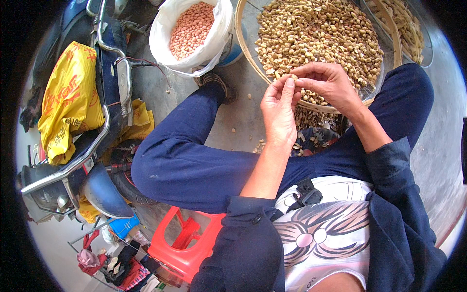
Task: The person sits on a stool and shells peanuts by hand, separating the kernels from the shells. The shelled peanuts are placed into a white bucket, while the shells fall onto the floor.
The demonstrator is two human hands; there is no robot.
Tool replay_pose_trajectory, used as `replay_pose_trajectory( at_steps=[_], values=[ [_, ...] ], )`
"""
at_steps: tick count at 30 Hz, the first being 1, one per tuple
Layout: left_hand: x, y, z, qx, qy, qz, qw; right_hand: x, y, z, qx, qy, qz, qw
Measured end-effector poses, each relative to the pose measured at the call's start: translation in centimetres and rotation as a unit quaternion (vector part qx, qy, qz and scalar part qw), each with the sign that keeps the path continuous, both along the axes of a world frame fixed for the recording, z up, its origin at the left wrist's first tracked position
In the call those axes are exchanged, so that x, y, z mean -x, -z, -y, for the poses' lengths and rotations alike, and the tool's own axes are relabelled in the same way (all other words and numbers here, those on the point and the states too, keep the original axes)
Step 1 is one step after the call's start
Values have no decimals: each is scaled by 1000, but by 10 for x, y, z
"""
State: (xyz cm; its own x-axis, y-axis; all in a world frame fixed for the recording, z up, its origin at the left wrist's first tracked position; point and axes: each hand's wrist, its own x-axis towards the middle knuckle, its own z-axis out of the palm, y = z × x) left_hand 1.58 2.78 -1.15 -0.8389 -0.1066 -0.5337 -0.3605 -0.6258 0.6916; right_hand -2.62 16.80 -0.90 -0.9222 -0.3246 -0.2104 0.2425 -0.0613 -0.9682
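My left hand and my right hand meet over the near rim of a round sieve. Between their thumbs and fingertips is a small pale peanut, partly hidden by the fingers; whether its shell is split, I cannot tell. Unshelled peanuts heap up in the sieve, mixed with some broken shells. Beyond my left knee stands a bucket lined with a white plastic bag, holding shelled reddish peanut kernels.
Empty shells lie below the sieve, between my legs. Another container of peanut shells stands at far right. A scooter carrying a yellow bag is on the left. Beside my left thigh is a red plastic stool. Shell bits dot the concrete floor.
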Motion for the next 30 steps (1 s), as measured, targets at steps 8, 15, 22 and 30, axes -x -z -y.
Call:
replay_pose_trajectory(
  at_steps=[8,15,22,30],
  values=[
    [1,0,1,-40,-6,3,999,0,2,-1,20,-5,0,1000],
    [-1,1,2,-112,6,13,994,-3,5,3,70,5,12,997],
    [-1,2,3,-126,18,7,992,-2,-2,3,78,0,17,997],
    [-1,0,3,-40,43,-8,998,-2,6,3,40,-6,8,999]
  ],
)
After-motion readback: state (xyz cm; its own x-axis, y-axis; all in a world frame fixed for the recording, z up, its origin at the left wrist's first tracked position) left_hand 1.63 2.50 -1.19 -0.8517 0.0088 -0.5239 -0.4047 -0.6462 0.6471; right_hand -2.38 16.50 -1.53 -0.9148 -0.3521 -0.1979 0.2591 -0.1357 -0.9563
